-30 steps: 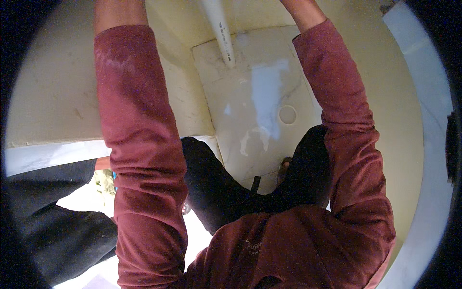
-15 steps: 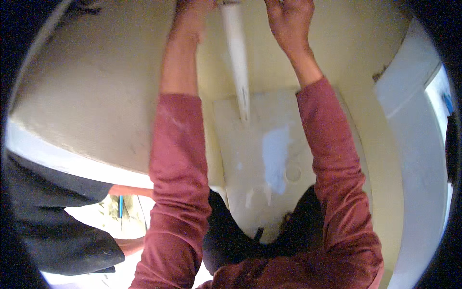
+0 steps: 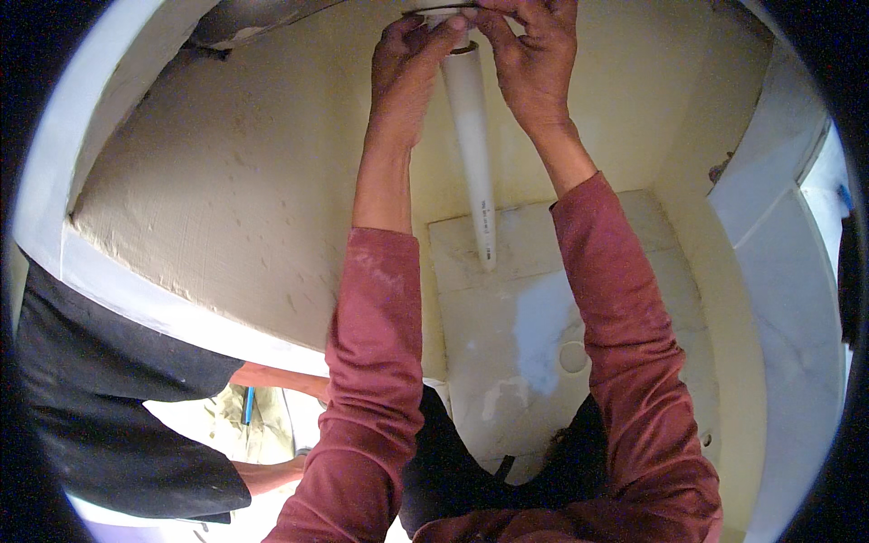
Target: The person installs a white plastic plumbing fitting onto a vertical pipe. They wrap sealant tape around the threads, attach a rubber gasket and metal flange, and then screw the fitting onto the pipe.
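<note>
A white plastic pipe [image 3: 469, 136] stands nearly upright between my forearms, its lower end at the floor. Just above its open top end is a white pipe fitting [image 3: 448, 20] with a thin dark ring [image 3: 433, 12] around it. My left hand [image 3: 407, 77] is closed on the fitting, its thumb against the front. From the other side my right hand [image 3: 529, 68] pinches at the ring's right edge, fingers bent. The upper part of the fitting is cut off by the picture's top edge.
I am inside a narrow recess with cream walls [image 3: 253, 172] and pale floor tiles [image 3: 462, 353]. A white stone edge [image 3: 199, 312] curves along the left. Beyond it is another person in dark trousers [image 3: 118, 362]. A grey rounded shape [image 3: 262, 18] hangs at the upper left.
The view has shifted upward, so the pipe's top end and the fitting now show. My left hand has come rightward to the fitting, and both hands are nearer each other.
</note>
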The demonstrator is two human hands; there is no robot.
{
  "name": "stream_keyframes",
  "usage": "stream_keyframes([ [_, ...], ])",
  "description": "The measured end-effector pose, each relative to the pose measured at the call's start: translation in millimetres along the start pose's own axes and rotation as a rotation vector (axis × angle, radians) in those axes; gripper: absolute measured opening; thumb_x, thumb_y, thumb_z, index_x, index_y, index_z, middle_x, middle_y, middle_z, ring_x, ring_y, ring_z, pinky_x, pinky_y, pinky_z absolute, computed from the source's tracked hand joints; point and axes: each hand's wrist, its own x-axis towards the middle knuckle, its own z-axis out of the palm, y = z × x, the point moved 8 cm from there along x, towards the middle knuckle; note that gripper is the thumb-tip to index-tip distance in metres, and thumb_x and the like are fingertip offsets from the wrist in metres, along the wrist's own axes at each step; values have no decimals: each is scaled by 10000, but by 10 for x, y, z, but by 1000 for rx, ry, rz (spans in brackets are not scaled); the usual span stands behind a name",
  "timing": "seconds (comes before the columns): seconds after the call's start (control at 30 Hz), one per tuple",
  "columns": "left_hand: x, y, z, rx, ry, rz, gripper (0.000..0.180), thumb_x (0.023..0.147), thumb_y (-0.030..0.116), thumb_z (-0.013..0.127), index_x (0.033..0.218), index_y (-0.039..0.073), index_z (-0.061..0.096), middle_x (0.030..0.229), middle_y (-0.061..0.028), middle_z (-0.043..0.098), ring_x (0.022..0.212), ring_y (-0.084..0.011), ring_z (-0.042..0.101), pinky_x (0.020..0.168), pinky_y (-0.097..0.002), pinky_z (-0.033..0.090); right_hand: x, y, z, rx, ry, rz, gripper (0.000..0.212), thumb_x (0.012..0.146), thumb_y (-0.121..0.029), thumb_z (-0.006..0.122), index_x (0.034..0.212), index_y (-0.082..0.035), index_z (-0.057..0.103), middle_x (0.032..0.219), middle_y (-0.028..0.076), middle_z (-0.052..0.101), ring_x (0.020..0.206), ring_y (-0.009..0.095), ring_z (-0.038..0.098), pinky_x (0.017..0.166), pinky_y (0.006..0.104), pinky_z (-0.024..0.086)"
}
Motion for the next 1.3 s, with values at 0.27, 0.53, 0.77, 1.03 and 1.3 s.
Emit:
stream_keyframes([
  [0.27,42,174,88,-152,-23,132,385,915,274,757,1190,43,616,1070,-52,683,996,-171,640,875,-322,508,8,-51,-27,-160,-129,-6,167,918,81,678,1011,-47,733,1014,83,565,945,196,600,822,298,534],
  [0.53,49,461,249,232,-21,33,768,951,486,700,1462,-29,448,1242,-128,624,1098,-217,600,885,-342,495,109,28,4,-66,-33,-58,183,975,15,643,1148,-42,662,1138,96,609,993,195,639,872,324,561],
  [0.77,18,457,232,177,22,53,814,933,514,716,1491,-1,425,1283,-149,616,1138,-254,600,946,-386,484,-29,271,71,164,49,214,266,1016,-63,616,1272,-25,560,1099,105,637,1034,183,634,879,334,549],
  [1.03,200,436,155,234,60,126,786,949,436,717,1500,-30,405,1358,-180,587,1232,-273,577,1064,-397,432,186,328,-25,-15,-158,432,323,1013,-251,656,1174,11,558,1009,106,652,959,200,617,893,339,512],
  [1.3,188,500,146,261,48,210,753,977,362,688,1508,-66,367,1443,-214,525,1320,-293,527,1107,-405,411,190,379,101,118,-150,577,357,1009,-251,662,1188,32,541,1080,127,645,1013,206,620,931,344,506],
])
